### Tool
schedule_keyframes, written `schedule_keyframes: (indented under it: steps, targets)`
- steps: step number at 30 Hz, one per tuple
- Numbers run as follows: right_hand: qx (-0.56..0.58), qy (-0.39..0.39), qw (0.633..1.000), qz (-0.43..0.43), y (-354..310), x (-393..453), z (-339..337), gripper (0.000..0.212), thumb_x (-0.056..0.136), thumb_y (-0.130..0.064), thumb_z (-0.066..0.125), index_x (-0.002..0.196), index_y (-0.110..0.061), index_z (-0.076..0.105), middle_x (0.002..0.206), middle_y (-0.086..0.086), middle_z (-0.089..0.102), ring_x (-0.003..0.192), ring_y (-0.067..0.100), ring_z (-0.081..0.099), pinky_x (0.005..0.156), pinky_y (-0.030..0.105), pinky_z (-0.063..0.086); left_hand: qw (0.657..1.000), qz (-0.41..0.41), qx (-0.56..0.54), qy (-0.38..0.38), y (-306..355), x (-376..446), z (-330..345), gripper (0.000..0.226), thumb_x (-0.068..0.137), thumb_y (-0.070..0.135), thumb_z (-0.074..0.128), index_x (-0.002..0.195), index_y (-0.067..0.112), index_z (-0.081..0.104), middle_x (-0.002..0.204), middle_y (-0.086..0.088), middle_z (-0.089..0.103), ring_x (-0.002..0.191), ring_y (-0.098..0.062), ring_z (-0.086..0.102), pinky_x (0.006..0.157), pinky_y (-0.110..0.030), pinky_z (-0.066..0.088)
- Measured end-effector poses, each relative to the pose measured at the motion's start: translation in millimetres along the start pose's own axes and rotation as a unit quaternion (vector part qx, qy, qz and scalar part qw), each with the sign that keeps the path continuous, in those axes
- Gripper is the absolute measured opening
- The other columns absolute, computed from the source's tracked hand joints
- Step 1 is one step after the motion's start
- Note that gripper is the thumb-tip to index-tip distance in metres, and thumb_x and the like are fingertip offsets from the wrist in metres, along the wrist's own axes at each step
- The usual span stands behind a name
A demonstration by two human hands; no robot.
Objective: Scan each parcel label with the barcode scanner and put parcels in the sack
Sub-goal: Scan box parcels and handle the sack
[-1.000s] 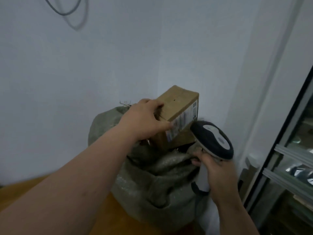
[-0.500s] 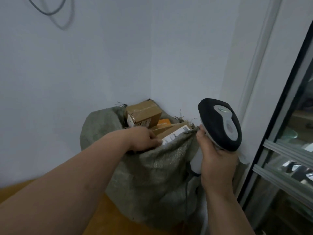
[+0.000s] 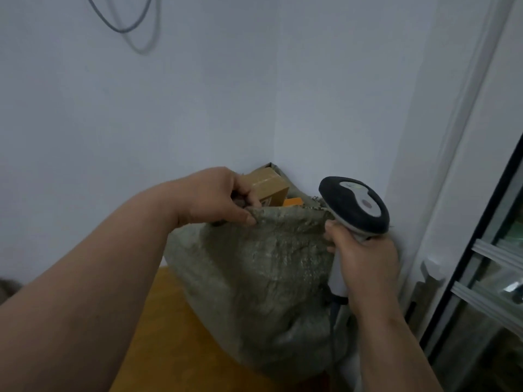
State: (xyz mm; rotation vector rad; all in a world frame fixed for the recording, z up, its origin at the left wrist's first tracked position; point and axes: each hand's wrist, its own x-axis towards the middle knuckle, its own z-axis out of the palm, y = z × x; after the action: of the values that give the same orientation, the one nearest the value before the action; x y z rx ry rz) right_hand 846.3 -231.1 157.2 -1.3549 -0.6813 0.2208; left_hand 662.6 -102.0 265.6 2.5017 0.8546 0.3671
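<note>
Since half a second ago the left hand (image 3: 215, 198) has come out of the sack (image 3: 260, 278) mouth and now pinches the near rim of the cloth, thumb on the outside and fingers curled over the edge, pulling it up so that the labelled parcel seen earlier is hidden behind it. Two parcels show above the rim at the far side: a brown box (image 3: 270, 183) with tape across its top, and to its right a sliver of an orange box (image 3: 294, 201). The right hand (image 3: 365, 263) grips the white handle of the scanner (image 3: 353, 203), whose dark head is tilted up and lies just right of the sack's rim; its cable (image 3: 332, 332) hangs down beside the sack. The sack stands on a wooden table (image 3: 175, 343) in the corner of pale walls (image 3: 141, 108). A glass-fronted cabinet (image 3: 492, 278) stands at the right edge, and a grey wire (image 3: 124, 29) loops on the wall at upper left.
</note>
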Motion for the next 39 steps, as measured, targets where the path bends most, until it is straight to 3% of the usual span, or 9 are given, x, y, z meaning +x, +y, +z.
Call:
schedule_keyframes:
  steps: [4, 9, 15, 19, 23, 25, 27, 33, 39]
  targets:
    - [-0.034, -0.011, 0.999, -0.021, -10, -21, 8, 0.041, 0.080, -0.028, 0.077, 0.115, -0.010, 0.067, 0.089, 0.003, 0.075, 0.080, 0.018, 0.072, 0.077, 0.036, 0.060, 0.996, 0.024, -0.082, 0.005, -18, -14, 13, 0.011, 0.079, 0.023, 0.082, 0.082, 0.030, 0.075, 0.093, 0.008, 0.071, 0.093, -0.013, 0.065, 0.084, -0.038, 0.053]
    - [-0.036, -0.053, 0.997, -0.029, -36, -64, 24, 0.040, 0.080, -0.024, 0.077, 0.116, -0.010, 0.067, 0.089, 0.000, 0.075, 0.078, 0.009, 0.071, 0.063, 0.009, 0.052, 0.937, 0.030, -0.168, 0.305, -50, -37, 16, 0.025, 0.088, 0.032, 0.074, 0.112, 0.036, 0.070, 0.111, 0.019, 0.061, 0.104, -0.002, 0.057, 0.094, -0.030, 0.041]
    - [-0.048, -0.155, 0.986, 0.040, -53, -136, 83, 0.043, 0.081, -0.020, 0.078, 0.121, -0.018, 0.062, 0.095, -0.001, 0.074, 0.086, 0.012, 0.070, 0.078, 0.028, 0.058, 0.892, -0.050, -0.276, 0.354, -109, -102, 11, 0.020, 0.095, 0.017, 0.064, 0.112, 0.026, 0.068, 0.100, 0.008, 0.066, 0.088, -0.004, 0.060, 0.070, -0.015, 0.044]
    - [-0.076, -0.160, 0.984, -0.008, -56, -196, 135, 0.082, 0.079, -0.018, 0.081, 0.146, -0.028, 0.035, 0.134, -0.015, 0.053, 0.115, 0.002, 0.053, 0.104, 0.027, 0.045, 0.881, -0.109, -0.303, 0.348, -168, -164, 13, 0.017, 0.097, 0.017, 0.062, 0.110, 0.026, 0.067, 0.096, 0.006, 0.066, 0.085, -0.005, 0.060, 0.070, -0.020, 0.045]
    - [-0.117, -0.134, 0.981, -0.074, -54, -244, 182, 0.108, 0.076, -0.015, 0.083, 0.155, -0.038, 0.012, 0.107, -0.057, 0.047, 0.111, -0.015, 0.038, 0.112, 0.032, 0.032, 0.868, -0.183, -0.291, 0.359, -232, -229, 3, 0.014, 0.097, 0.018, 0.062, 0.106, 0.027, 0.067, 0.095, 0.011, 0.064, 0.085, 0.000, 0.057, 0.066, -0.016, 0.043]
    - [-0.135, -0.082, 0.980, -0.117, -59, -256, 198, 0.091, 0.077, -0.013, 0.082, 0.123, -0.068, 0.026, 0.131, -0.030, 0.055, 0.118, -0.001, 0.044, 0.114, 0.042, 0.033, 0.859, -0.222, -0.283, 0.364, -261, -258, -4, 0.013, 0.098, 0.018, 0.061, 0.105, 0.027, 0.067, 0.096, 0.017, 0.062, 0.088, 0.004, 0.055, 0.067, -0.014, 0.041]
    - [-0.131, -0.045, 0.986, -0.095, -59, -254, 211, 0.068, 0.079, -0.013, 0.077, 0.118, -0.052, 0.036, 0.128, -0.001, 0.057, 0.118, 0.013, 0.051, 0.114, 0.049, 0.034, 0.855, -0.253, -0.269, 0.364, -286, -278, -11, 0.013, 0.098, 0.019, 0.060, 0.105, 0.026, 0.067, 0.097, 0.018, 0.061, 0.093, 0.002, 0.056, 0.069, -0.014, 0.042]
    - [-0.082, -0.038, 0.995, -0.040, -55, -236, 257, 0.062, 0.081, -0.021, 0.075, 0.135, -0.024, 0.044, 0.137, 0.003, 0.055, 0.124, 0.019, 0.054, 0.113, 0.049, 0.038, 0.861, -0.284, -0.278, 0.318, -313, -281, -12, 0.013, 0.098, 0.021, 0.059, 0.109, 0.027, 0.064, 0.103, 0.012, 0.063, 0.098, -0.004, 0.058, 0.069, -0.016, 0.044]
    - [-0.100, -0.015, 0.994, -0.042, -41, -224, 238, 0.082, 0.080, -0.019, 0.079, 0.149, -0.019, 0.034, 0.149, 0.000, 0.044, 0.130, 0.012, 0.048, 0.112, 0.033, 0.041, 0.902, -0.221, -0.357, 0.101, -264, -221, 25, 0.031, 0.101, 0.026, 0.057, 0.132, 0.028, 0.056, 0.118, 0.007, 0.062, 0.104, -0.006, 0.060, 0.087, -0.025, 0.045]
